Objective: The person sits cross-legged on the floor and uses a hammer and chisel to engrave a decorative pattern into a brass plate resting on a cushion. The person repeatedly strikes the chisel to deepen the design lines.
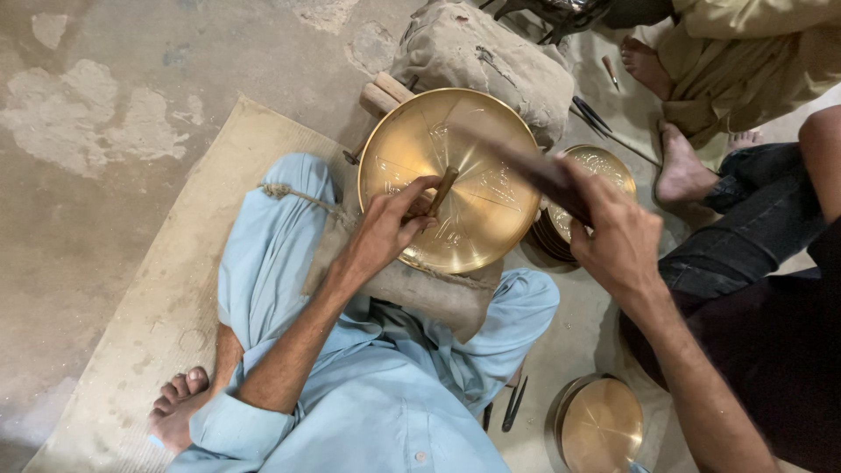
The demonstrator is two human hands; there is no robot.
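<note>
Mat [149,298] under me: one, tan, laid on the concrete floor [105,105]; I sit cross-legged on it in pale blue clothing, one bare foot [180,405] showing at the lower left. Padded sacks: two, one large grey one [491,61] beyond the work, one smaller [420,293] on my lap as a support. Brass plates: one large round plate [455,175] tilted against the lap sack, engraved lines visible on its face; a stack of smaller engraved plates [600,166] just beside it to the right, count not readable; one plain brass dish [602,427] on the floor at the lower right. Wooden blocks: two ends [384,92] showing behind the large plate's upper left rim. Dark metal tools on the floor: one pair [510,407] near my knee.

Left hand [390,223]: forearm reaching up from the lower left, fingers pinched together on one short wooden-handled punch [443,188], its tip set against the plate's centre.

Right hand [618,236]: arm entering from the lower right, fist clamped on one dark striking tool [526,162], blurred, raised over the plate.

Other people: two sit at the right; their bare feet [679,166] rest near the plate stack.
</note>
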